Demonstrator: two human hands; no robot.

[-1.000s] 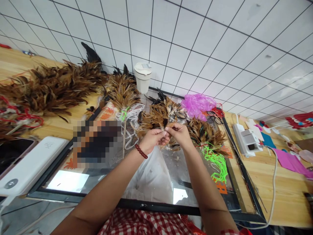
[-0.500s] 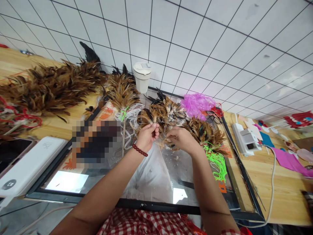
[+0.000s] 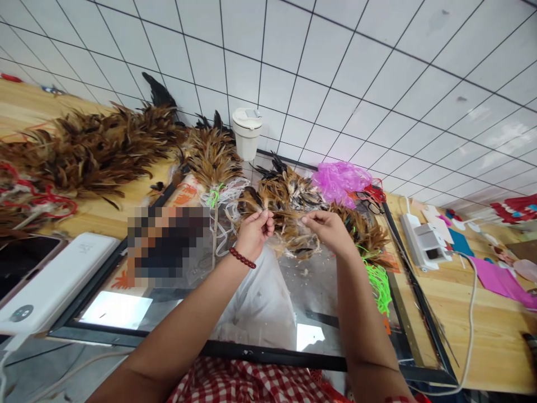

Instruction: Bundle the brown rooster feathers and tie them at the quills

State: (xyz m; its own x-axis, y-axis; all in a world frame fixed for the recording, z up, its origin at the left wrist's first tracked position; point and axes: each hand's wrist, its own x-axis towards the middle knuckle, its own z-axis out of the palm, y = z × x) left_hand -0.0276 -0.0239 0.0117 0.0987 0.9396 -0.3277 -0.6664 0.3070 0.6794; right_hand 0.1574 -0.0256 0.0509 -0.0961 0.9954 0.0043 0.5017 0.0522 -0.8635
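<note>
My left hand [image 3: 255, 230], with a beaded bracelet at the wrist, is closed in a pinch on the quill ends of a few brown feathers [image 3: 264, 201]. Their tips fan up and away from the fingers. My right hand [image 3: 329, 228] is a short way to the right, thumb and forefinger pinched at what looks like a thin brown feather [image 3: 289, 214] stretching towards the left hand. Just behind both hands lies a pile of brown and black feathers [image 3: 296, 187]. Loose pale feathers [image 3: 297, 243] lie below it on the glass tabletop [image 3: 312, 285].
A feather duster [image 3: 213, 157] tied with green string lies left, beside a white lidded cup [image 3: 247, 134]. Pink plastic [image 3: 342, 182], green string [image 3: 377, 282] and a power strip [image 3: 423, 243] are at right. A large feather bundle [image 3: 92, 148] and white power bank [image 3: 62, 280] are left.
My right hand has moved to the right, away from the left hand, and the thin feather now shows between them. My left hand keeps its pinch. The view has shifted slightly.
</note>
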